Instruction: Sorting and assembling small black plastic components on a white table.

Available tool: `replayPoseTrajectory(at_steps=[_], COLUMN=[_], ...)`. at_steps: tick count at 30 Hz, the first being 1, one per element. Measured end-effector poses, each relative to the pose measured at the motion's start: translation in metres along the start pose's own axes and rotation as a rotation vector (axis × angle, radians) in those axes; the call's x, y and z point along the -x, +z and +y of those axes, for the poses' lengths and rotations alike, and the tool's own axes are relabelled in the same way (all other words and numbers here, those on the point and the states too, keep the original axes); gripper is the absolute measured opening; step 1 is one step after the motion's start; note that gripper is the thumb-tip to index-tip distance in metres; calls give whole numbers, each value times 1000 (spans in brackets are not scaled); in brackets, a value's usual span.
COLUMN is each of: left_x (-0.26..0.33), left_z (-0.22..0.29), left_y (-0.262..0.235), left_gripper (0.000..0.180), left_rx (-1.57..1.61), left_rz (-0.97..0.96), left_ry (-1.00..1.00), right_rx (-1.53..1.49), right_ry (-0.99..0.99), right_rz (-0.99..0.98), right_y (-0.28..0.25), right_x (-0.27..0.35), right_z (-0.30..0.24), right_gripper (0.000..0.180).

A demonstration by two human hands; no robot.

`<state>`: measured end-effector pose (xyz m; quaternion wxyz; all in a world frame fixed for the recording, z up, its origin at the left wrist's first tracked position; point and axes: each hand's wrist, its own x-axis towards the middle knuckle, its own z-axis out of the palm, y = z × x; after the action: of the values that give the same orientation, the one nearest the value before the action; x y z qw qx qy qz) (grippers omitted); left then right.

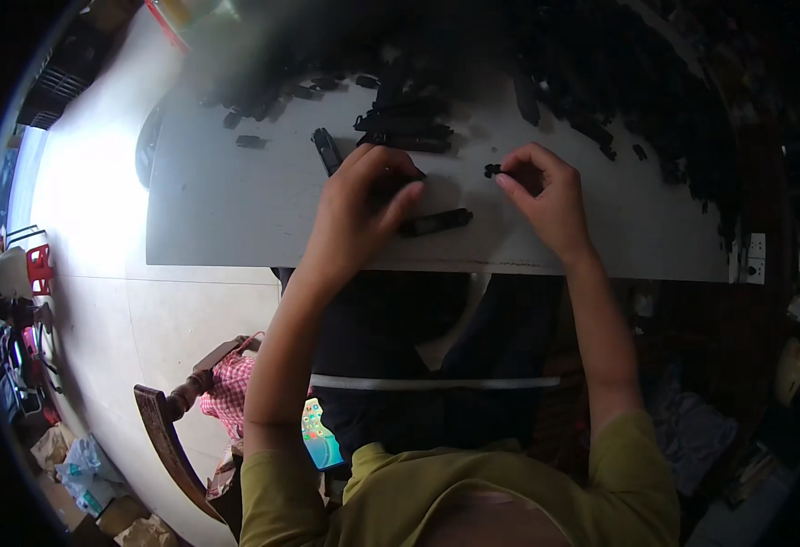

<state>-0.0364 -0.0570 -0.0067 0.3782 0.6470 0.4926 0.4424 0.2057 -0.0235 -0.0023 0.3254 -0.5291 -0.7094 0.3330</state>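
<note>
Over the white tabletop (236, 210), my right hand (544, 187) pinches a small black part (492, 170) between thumb and fingertips. My left hand (364, 196) is curled, with its thumb and fingers drawn together. A dark bit shows at its fingertips, too hidden to name. Beyond that hand, a long black plastic piece (325, 149) sticks out past the knuckles. Another long black piece (438, 222) lies on the table by the left thumb, its near end partly covered. Just past the left fingers rests a small stack of similar black pieces (407, 128).
Large heaps of black parts (591, 82) spread along the table's far side and right end. A wooden chair (168, 428) with checked cloth (229, 392) stands at lower left, near a lit phone (320, 436). Bags (90, 474) lie on the floor at far left.
</note>
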Motion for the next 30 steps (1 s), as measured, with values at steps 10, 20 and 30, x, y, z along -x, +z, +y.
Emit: replayPoseTrajectory(at_steps=[10, 20, 30], left_x=[-1, -1, -4], left_z=[-2, -7, -10], left_y=[-5, 1, 2], left_gripper=[29, 47, 56], left_rx=[6, 142, 112], left_rz=[-63, -72, -147], left_ry=[13, 18, 56], right_rx=[-91, 3, 323], right_ry=[-243, -397, -678], right_rz=[-52, -32, -165], right_y=[23, 31, 30], right_x=[-10, -13, -15], right_z=[-27, -29, -31], right_gripper=[14, 14, 14])
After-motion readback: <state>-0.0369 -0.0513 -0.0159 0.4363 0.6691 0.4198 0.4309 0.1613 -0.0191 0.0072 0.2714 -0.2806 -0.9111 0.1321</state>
